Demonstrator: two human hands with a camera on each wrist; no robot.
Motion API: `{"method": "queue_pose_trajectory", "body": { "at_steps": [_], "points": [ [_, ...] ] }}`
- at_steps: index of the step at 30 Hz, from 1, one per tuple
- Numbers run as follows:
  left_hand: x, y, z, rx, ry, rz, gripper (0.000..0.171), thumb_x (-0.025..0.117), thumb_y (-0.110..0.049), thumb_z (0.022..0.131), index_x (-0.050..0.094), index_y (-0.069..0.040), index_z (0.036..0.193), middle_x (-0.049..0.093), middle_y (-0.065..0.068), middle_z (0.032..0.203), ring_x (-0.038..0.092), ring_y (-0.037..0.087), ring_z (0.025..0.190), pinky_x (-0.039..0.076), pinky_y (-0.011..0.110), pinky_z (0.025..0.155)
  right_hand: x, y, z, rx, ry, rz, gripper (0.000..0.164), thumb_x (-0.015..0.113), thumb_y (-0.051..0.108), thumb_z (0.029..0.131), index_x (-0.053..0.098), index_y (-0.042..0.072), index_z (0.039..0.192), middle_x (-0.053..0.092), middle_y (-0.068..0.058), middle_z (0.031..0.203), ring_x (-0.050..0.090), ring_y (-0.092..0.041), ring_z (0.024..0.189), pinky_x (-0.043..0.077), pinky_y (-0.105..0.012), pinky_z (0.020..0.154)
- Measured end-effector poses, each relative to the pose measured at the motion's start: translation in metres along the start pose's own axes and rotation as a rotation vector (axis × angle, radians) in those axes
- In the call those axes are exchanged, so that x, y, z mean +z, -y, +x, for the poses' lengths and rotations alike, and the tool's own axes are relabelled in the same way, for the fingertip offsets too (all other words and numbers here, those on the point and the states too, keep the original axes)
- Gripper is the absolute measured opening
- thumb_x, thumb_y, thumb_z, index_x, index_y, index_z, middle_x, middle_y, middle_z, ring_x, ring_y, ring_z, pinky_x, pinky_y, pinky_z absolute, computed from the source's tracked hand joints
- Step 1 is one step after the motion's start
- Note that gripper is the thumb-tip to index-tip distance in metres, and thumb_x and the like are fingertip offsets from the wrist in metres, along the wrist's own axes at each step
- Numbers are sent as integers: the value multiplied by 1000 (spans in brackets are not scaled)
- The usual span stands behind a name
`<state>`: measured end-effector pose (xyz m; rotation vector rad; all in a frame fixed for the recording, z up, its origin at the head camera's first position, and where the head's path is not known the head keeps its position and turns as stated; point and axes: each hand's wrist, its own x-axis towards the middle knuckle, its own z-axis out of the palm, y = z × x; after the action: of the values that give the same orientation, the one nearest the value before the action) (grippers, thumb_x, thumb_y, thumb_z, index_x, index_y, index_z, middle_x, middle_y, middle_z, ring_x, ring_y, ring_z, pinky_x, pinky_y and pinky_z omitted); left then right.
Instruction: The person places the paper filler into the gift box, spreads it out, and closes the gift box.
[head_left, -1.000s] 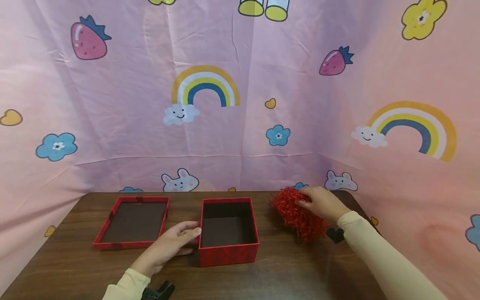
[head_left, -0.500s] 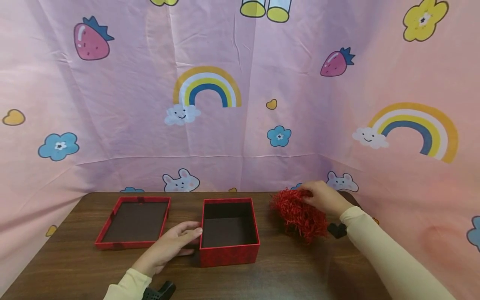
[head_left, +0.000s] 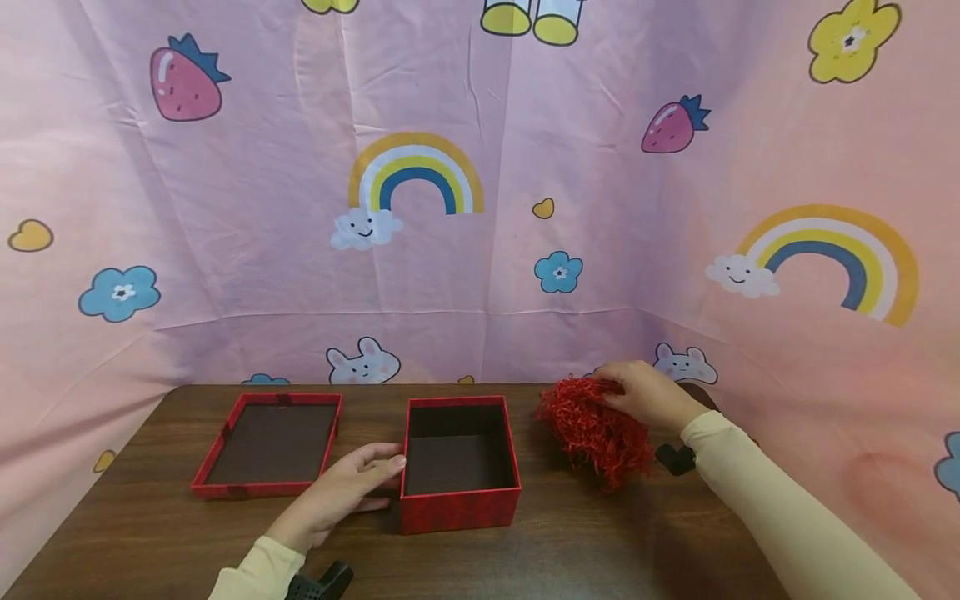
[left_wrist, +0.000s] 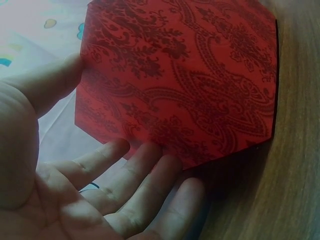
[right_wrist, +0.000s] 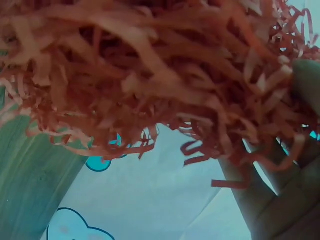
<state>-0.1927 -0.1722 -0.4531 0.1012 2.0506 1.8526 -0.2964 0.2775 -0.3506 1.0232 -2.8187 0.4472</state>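
A red patterned box (head_left: 459,510) with a dark inside stands open-topped in the middle of the table. Against its left side rests my left hand (head_left: 347,490); in the left wrist view the thumb lies at the box's edge and the fingers extend loosely along the patterned wall (left_wrist: 180,80). To the right, my right hand (head_left: 647,398) grips the top of a fluffy heap of red shredded paper (head_left: 596,433). Crinkled strips (right_wrist: 150,75) fill the upper part of the right wrist view, with the fingers of that hand behind them, partly hidden.
The box's shallow red lid (head_left: 273,446) lies inside-up on the brown wooden table (head_left: 577,542), left of the box. Behind and to the right hangs a pink cloth (head_left: 247,250) printed with rainbows, strawberries and flowers. A black device (head_left: 321,581) sits under the left wrist.
My right hand has risen slightly and moved a little right, with its fingers drawn in on the shredded paper. The left hand, box and lid stay in place.
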Motion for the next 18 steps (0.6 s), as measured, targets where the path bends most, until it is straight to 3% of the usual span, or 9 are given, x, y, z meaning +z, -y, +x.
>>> {"method": "queue_pose_trajectory", "body": {
  "at_steps": [9,14,18],
  "points": [
    [-1,-1,0,-7,5,2,68,62,-41,104,40,3,152,53,26,145,58,36,130,56,52,99,-2,-3,-4,38,39,32,20,73,7,95,74,14,113,73,4,105,69,-15,98,58,-42,85],
    [-1,-1,0,-6,5,8,68,62,-41,104,40,3,152,52,26,147,56,38,132,56,52,99,9,-7,-6,42,104,63,20,73,8,95,73,14,114,72,5,106,67,-15,99,58,-42,87],
    [-1,-1,0,-6,7,11,68,62,-41,104,40,3,152,52,26,148,56,39,132,55,52,100,21,-12,-11,97,161,77,26,75,15,96,71,13,122,71,1,114,66,-21,107,57,-47,93]
  ]
}}
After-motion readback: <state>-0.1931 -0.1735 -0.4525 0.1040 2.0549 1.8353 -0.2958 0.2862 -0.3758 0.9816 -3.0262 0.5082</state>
